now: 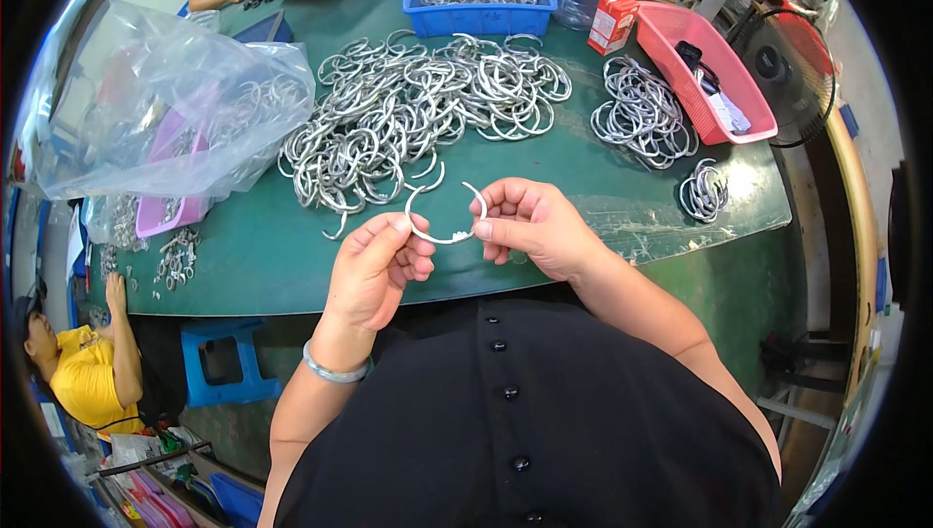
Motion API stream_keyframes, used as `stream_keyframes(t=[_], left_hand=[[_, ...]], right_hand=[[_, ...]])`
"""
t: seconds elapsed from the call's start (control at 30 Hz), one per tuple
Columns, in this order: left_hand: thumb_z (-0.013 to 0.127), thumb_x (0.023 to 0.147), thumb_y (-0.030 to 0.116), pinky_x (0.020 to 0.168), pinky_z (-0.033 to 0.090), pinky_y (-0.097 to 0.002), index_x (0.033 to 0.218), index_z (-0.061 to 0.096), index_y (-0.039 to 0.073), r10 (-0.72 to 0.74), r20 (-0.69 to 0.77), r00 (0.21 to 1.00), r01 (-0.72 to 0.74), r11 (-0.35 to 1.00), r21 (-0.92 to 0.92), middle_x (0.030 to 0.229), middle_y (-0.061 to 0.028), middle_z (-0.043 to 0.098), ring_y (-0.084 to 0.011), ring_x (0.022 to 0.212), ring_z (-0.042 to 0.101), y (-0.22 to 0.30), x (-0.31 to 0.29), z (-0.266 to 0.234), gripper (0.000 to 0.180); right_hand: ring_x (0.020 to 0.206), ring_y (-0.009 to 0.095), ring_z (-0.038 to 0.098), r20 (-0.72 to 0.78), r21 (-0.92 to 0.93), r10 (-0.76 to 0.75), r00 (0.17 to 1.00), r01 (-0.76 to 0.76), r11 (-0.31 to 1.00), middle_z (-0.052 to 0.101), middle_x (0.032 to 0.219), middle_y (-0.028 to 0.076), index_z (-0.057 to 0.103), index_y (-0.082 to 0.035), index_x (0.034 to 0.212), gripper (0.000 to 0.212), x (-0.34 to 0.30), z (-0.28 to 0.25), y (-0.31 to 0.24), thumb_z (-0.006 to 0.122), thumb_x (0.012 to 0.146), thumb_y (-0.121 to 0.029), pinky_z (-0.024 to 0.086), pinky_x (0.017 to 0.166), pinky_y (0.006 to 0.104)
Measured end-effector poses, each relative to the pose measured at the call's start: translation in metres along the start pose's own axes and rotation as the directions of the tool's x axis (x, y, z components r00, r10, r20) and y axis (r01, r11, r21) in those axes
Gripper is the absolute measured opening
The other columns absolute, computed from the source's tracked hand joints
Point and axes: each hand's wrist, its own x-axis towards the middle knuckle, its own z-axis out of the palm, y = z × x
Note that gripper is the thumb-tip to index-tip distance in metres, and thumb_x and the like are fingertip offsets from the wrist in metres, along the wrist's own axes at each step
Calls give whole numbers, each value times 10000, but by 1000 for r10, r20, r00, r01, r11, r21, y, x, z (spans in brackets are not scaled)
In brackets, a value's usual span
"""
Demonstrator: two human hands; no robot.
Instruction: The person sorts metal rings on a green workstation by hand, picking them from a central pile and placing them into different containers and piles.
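Note:
Between my two hands is a thin silver open ring, shaped like a bangle, its gap facing away from me. My left hand pinches its left side between thumb and fingers. On the opposite side, my right hand grips it the same way. A small pale lump shows on the ring's near curve. Just beyond my hands lies a big heap of similar silver rings on the green table. To the right are a smaller pile of rings and a little bundle of rings.
A blue bin of metal pieces stands at the back. On the right are a pink basket, a red carton and a fan. A clear plastic bag covers the left. Co-workers sit at left and far left; a blue stool stands below.

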Motion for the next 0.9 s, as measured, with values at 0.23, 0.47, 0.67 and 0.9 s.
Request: stream_keyframes(t=[0.23,0.47,0.67,0.9], left_hand=[[472,870,150,565,457,-235,929,558,-3,21,20,1000,-22,999,49,713,-58,593,-115,590,553,-1,-2,-1,185],[520,840,63,649,482,-257,1032,548,-6,270,50,962,-274,933,234,820,-83,614,-136,701,589,-14,-6,-4,206],[514,845,49,650,487,-235,1035,549,-30,203,50,978,-208,969,134,832,-88,616,-125,697,587,-15,1,-10,209],[486,859,52,650,495,-236,1042,533,-40,115,89,989,-118,993,28,825,-93,618,-126,696,597,-14,2,-10,210]], right_hand=[[600,84,559,-37,-20,-18,999,17,1000,566,744,20,536,-16,919,139,-1,3,-1,576,792,-55,461,537,203],[626,120,552,43,-543,-511,858,450,709,556,752,35,572,-23,859,114,-10,7,2,597,748,-18,427,523,249],[589,204,562,368,-671,-667,648,681,292,570,744,84,582,-24,829,200,-9,20,-13,672,652,2,445,501,279],[572,197,560,425,-653,-660,619,715,250,568,732,79,586,-29,818,191,-7,24,-15,681,653,-15,440,479,270]])
